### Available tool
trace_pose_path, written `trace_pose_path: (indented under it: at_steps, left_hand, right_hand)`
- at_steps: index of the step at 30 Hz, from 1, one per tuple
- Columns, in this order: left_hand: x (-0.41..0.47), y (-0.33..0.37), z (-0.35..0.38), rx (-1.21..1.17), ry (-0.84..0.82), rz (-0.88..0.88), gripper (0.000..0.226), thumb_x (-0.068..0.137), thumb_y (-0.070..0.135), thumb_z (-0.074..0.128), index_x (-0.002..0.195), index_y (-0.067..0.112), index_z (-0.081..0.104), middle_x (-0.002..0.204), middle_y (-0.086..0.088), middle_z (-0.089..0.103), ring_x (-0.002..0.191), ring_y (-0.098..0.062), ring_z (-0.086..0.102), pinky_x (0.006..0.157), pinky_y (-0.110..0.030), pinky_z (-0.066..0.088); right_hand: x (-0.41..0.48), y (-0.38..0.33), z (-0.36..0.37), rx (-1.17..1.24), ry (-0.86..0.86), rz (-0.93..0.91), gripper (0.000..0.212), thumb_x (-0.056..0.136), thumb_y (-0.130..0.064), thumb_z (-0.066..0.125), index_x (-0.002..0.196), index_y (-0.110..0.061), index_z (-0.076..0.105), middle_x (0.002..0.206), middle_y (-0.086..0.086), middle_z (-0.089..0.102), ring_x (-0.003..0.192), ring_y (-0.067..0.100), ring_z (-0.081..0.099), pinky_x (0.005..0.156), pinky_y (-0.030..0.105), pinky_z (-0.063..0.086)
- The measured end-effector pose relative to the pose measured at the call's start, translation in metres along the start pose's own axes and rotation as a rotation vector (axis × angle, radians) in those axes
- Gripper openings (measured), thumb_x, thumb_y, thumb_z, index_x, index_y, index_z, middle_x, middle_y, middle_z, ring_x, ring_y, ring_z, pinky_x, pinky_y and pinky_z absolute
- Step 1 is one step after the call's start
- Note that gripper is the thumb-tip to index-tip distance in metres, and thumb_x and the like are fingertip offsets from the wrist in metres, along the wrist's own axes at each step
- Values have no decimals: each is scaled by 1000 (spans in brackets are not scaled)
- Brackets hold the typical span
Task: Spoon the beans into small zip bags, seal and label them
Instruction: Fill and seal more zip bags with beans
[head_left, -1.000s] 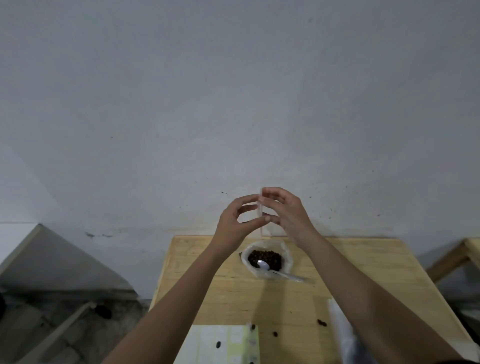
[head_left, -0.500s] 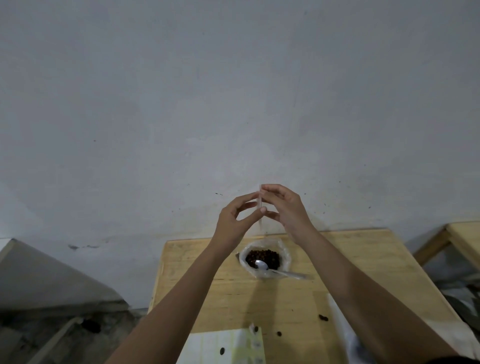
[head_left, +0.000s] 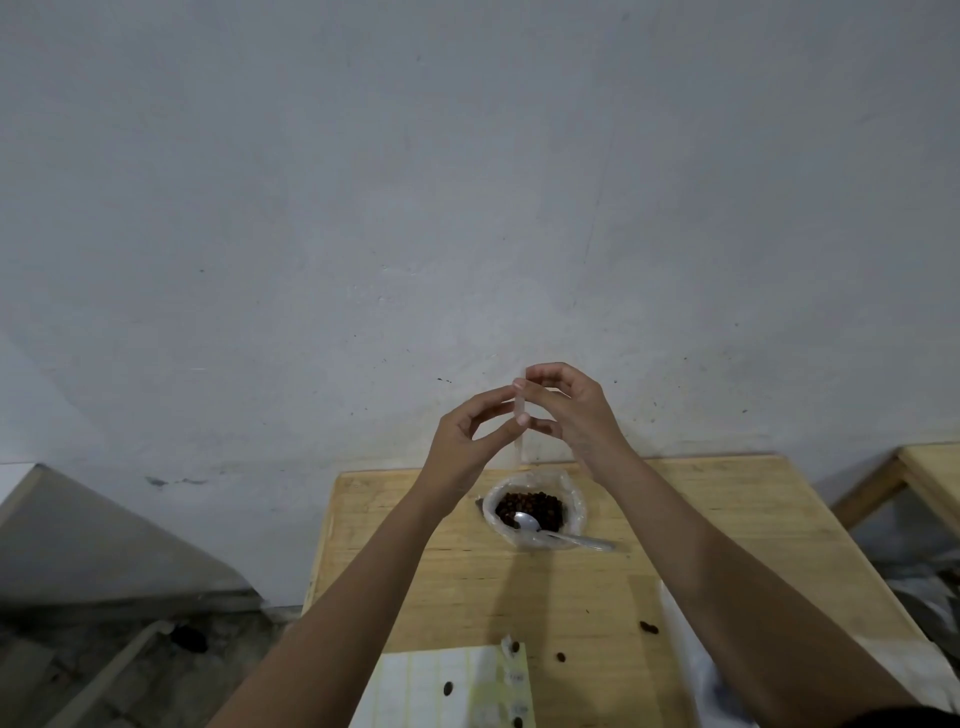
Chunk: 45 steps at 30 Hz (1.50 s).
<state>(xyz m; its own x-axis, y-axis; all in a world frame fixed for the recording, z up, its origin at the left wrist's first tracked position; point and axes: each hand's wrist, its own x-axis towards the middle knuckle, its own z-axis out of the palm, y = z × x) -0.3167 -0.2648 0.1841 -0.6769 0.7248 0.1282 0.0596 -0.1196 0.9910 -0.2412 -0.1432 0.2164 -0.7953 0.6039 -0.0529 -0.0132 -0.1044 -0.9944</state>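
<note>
Two hands (head_left: 464, 441) (head_left: 575, 410) pinch one zip bag (head_left: 519, 404); one spoon (head_left: 560, 536) lies in beans (head_left: 537, 505).

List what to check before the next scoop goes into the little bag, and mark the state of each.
1. Grip on the small bag: left hand and right hand both pinch it, above the beans: ok.
2. Mouth of the small bag open: seen edge-on, cannot tell.
3. Reach to the spoon: bowl rests in the beans, handle out to the right: ok.
4. One hand free for the spoon: not ok.
5. Spills on the table: loose beans lie on it and on the label sheet: not ok.
</note>
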Motion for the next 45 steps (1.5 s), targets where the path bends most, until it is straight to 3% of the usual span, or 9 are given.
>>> trace_pose_path:
  at_steps: [9, 18, 23, 28, 33, 38, 42, 45]
  left_hand:
    - [-7, 1, 5, -24, -18, 11, 37, 83, 18, 68, 119, 13, 63, 119, 5, 66, 113, -6, 58, 92, -24, 49]
    - [-11, 3, 12, -22, -49, 32, 40, 78, 26, 70, 117, 16, 64, 119, 6, 66, 115, -6, 58, 96, -27, 47]
    - [-10, 5, 15, -18, -69, 41, 36, 82, 25, 67, 117, 16, 64, 120, 8, 65, 116, -6, 57, 97, -27, 46]
    - [-9, 0, 21, 37, 54, 34, 23, 86, 17, 66, 110, 14, 68, 108, 3, 70, 104, -11, 64, 94, -34, 49]
    - [-15, -4, 30, 178, 205, 97, 18, 84, 9, 67, 101, 15, 70, 95, 8, 72, 93, -1, 66, 81, -14, 49]
    - [-21, -6, 31, 260, 250, 106, 16, 86, 6, 63, 96, 12, 73, 87, 9, 72, 87, -1, 68, 84, -21, 53]
    - [-29, -3, 29, 235, 284, 103, 30, 86, 2, 61, 83, 30, 72, 72, 19, 71, 77, -3, 68, 75, -21, 54]
    - [-31, -4, 25, 235, 307, 86, 25, 85, 3, 62, 83, 25, 73, 74, 11, 72, 76, -9, 69, 75, -29, 57]
  right_hand:
    - [-11, 0, -5, 71, -12, 15, 12, 83, -18, 69, 94, -14, 65, 100, 2, 64, 87, 8, 67, 65, 21, 54]
    - [-20, -2, -13, 75, -31, 12, 13, 82, -17, 70, 93, -16, 64, 98, -3, 61, 84, 6, 66, 68, 21, 53]
    - [-21, -3, -17, 126, -38, 22, 11, 83, -15, 68, 94, -14, 64, 104, 5, 62, 92, 11, 66, 71, 23, 54]
    - [-23, 0, -13, 11, 68, -5, 13, 87, -12, 62, 97, -5, 68, 101, 16, 69, 90, 17, 70, 71, 27, 58]
    - [-23, 0, -6, -127, 128, -24, 8, 85, -8, 66, 86, -2, 71, 85, 19, 70, 82, 25, 70, 75, 32, 59]
    - [-21, 4, 0, -254, 160, 39, 13, 75, 1, 68, 83, -9, 69, 78, 13, 70, 76, 26, 72, 79, 36, 59]
    - [-26, 4, 3, -236, 164, 66, 14, 75, 4, 69, 80, -8, 67, 75, 13, 69, 72, 25, 71, 75, 30, 59]
    - [-28, 5, 6, -284, 147, 54, 14, 76, 2, 71, 75, -11, 66, 75, 14, 69, 71, 23, 71, 75, 27, 59]
